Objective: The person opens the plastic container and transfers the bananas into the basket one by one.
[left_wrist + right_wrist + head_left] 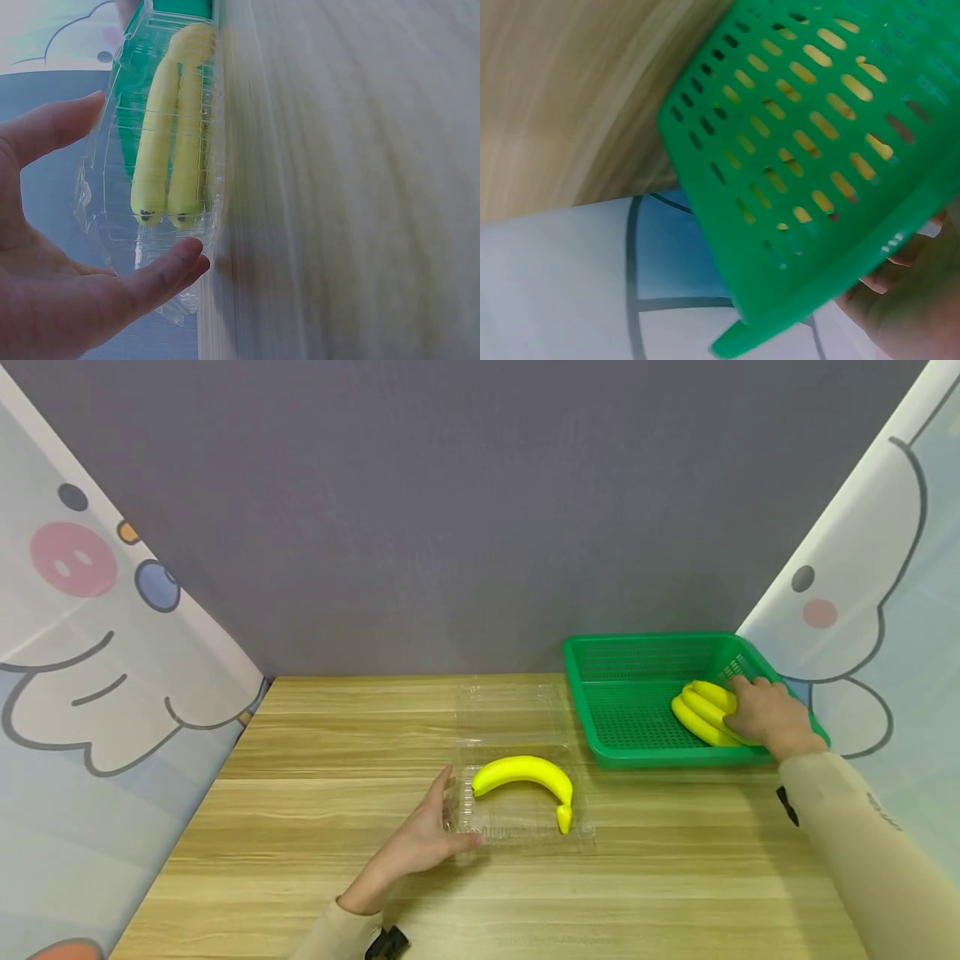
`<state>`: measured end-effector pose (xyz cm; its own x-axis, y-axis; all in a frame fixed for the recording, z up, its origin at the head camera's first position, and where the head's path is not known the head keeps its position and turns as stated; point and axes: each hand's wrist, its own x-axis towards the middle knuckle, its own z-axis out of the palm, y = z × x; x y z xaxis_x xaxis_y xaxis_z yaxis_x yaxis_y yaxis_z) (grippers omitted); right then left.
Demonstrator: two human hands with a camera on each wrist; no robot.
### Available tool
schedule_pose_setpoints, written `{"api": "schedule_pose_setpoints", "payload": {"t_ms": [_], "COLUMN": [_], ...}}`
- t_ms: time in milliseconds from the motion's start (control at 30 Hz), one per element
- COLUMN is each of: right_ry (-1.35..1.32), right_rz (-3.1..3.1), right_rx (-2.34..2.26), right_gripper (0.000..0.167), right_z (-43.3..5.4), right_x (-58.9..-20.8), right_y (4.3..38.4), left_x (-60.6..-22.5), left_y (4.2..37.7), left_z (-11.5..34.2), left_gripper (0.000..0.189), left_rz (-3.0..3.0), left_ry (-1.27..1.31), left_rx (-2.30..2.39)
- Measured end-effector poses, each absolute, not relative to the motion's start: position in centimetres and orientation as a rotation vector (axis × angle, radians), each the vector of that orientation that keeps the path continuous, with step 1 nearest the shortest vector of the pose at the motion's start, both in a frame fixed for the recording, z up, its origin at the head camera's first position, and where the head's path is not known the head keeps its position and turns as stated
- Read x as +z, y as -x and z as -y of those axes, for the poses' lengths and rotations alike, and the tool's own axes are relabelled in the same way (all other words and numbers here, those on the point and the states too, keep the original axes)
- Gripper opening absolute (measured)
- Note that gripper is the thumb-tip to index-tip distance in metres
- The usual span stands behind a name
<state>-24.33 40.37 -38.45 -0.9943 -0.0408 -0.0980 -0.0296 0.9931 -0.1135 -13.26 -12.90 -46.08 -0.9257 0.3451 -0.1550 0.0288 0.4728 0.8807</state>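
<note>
"While the left hand (pixel 420 842) spans the left end of the clear box (pixel 525 841), its thumb and fingers are spread wide, thumb right at the near left corner!"

"And inside the box?"

"A curved yellow banana (pixel 525 767), one tip by the left wall, the other down towards the near right corner. The lid (pixel 513 714) lies folded back towards the far edge of the worktop (pixel 300 835)."

"From the left wrist I make out two yellow lengths through the plastic."

"So do I, but I cannot tell whether one is a reflection."

"Over to the worktop's far right corner: there's the green basket (pixel 592 727)!"

"And the right hand (pixel 772 714) reaches in over its near right corner, onto a cluster of bananas (pixel 699 722) in the right half."

"Pinching them?"

"Cannot tell! Thumb and fingers lie over the cluster's right end, but the right wrist view gives us slotted green wall, yellow showing through."

"Beyond the worktop's far edge, a grey wall (pixel 420 527); cartoon-printed cloth (pixel 855 552) at the right edge."
</note>
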Motion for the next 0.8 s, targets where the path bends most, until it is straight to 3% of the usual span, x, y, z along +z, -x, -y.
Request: {"api": "schedule_pose_setpoints", "payload": {"t_ms": [367,800], "right_ry": [0.112,0.087], "right_rz": [-3.116,-3.177], "right_rx": [-0.16,-0.267], "right_gripper": [0.052,0.048], "right_z": [-39.0,-36.7], "right_x": [-36.2,-33.3], "right_y": [24.3,23.3], "left_x": [-46.3,-46.3], "left_y": [13.3,13.2], "left_z": [12.9,13.1], "left_gripper": [0.122,0.12], "left_rz": [-2.425,-2.401], "left_ry": [-0.324,-0.325], "left_rx": [1.42,1.437]}}
